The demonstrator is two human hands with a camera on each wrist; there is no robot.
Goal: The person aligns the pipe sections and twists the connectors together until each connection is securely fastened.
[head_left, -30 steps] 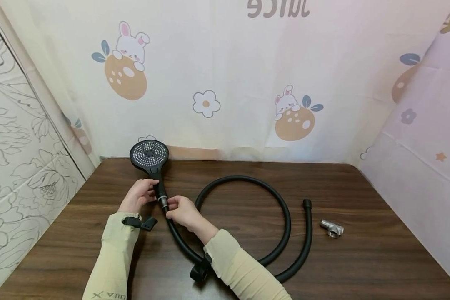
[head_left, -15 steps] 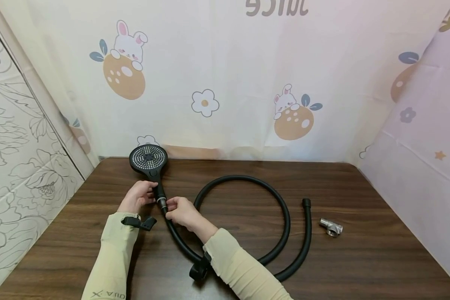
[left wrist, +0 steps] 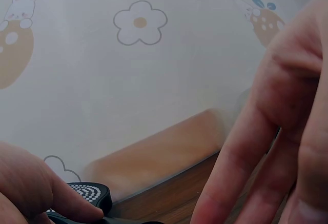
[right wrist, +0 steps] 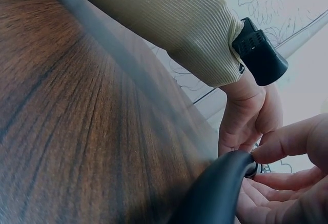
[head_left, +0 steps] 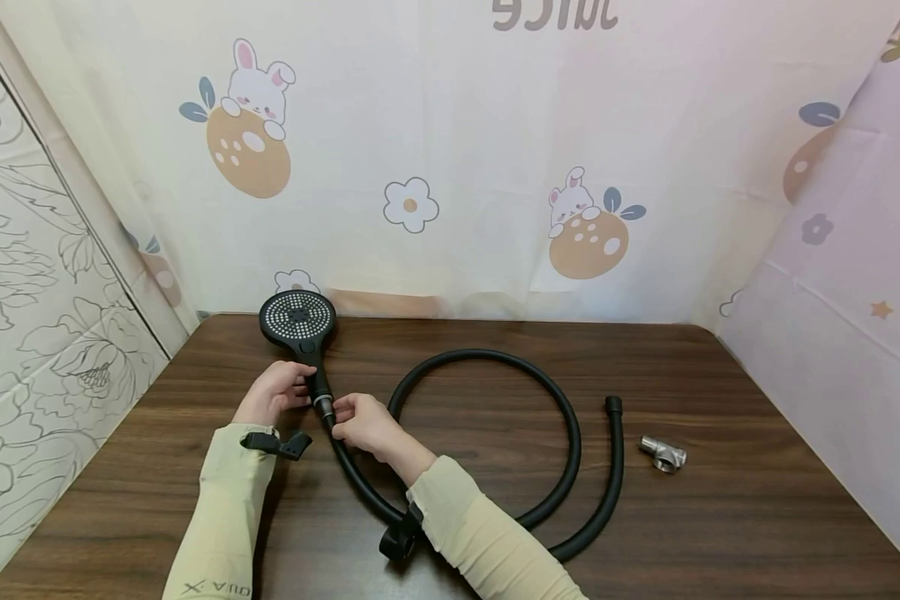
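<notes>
A black shower head [head_left: 297, 317] with a round, pale-dotted face lies at the left of the table, its face turned up. My left hand [head_left: 276, 392] holds its handle [head_left: 317, 381] from the left, thumb on top. Just below, at the grey collar where handle and hose meet, my right hand [head_left: 367, 425] pinches the end of the black hose [head_left: 487, 356]. In the right wrist view, thumb and fingers of the right hand [right wrist: 292, 167] stand on either side of the hose [right wrist: 218, 193]. The left wrist view shows part of the shower head [left wrist: 89, 193] beside the left thumb.
The hose loops across the middle of the table [head_left: 720, 533], and its free end [head_left: 613, 407] points to the back. Right of that end lies a small chrome fitting [head_left: 663, 455]. A printed curtain [head_left: 480, 125] hangs behind the table's back edge.
The shower head has sunk slightly toward the table since a second ago. Both hands keep their places at the handle and the hose end.
</notes>
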